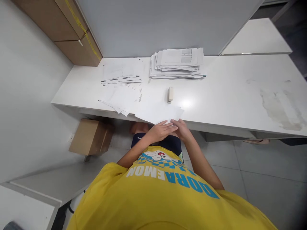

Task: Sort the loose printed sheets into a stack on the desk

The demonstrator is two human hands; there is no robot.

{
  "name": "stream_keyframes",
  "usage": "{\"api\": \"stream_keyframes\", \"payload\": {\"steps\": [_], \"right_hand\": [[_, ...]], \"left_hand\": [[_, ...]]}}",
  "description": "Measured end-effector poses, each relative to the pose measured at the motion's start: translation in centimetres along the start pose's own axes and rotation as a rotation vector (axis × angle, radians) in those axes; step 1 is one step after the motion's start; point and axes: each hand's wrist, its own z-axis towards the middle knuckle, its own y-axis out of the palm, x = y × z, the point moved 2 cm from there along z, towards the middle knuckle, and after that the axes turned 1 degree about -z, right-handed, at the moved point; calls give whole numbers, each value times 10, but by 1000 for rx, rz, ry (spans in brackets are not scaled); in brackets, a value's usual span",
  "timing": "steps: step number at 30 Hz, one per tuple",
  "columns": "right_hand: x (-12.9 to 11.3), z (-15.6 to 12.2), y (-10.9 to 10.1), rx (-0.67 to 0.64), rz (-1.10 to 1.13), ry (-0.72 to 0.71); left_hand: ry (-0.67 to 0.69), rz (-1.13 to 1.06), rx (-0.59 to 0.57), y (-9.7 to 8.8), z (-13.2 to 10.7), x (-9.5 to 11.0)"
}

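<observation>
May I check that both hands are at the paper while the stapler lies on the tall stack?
No, the head view shows the stapler on the desk, apart from the tall stack; the left hand and right hand are at the paper.

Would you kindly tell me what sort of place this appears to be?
Probably an office or paperwork corner: a thick stack of papers and what looks like a stapler sit on a long white desk, with loose sheets at its front edge.
</observation>
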Motion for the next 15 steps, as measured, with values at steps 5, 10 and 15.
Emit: {"api": "stream_keyframes", "payload": {"steps": [5, 10, 15], "right_hand": [[1, 4, -15, 57, -91, -59], [-27, 4, -22, 56, -129, -274], [-51, 28, -14, 56, -205, -460]], "left_hand": [[-364, 61, 310, -33, -24, -37], [-716, -169, 448, -64, -31, -96], [-664, -460, 555, -68, -10, -125]]}}
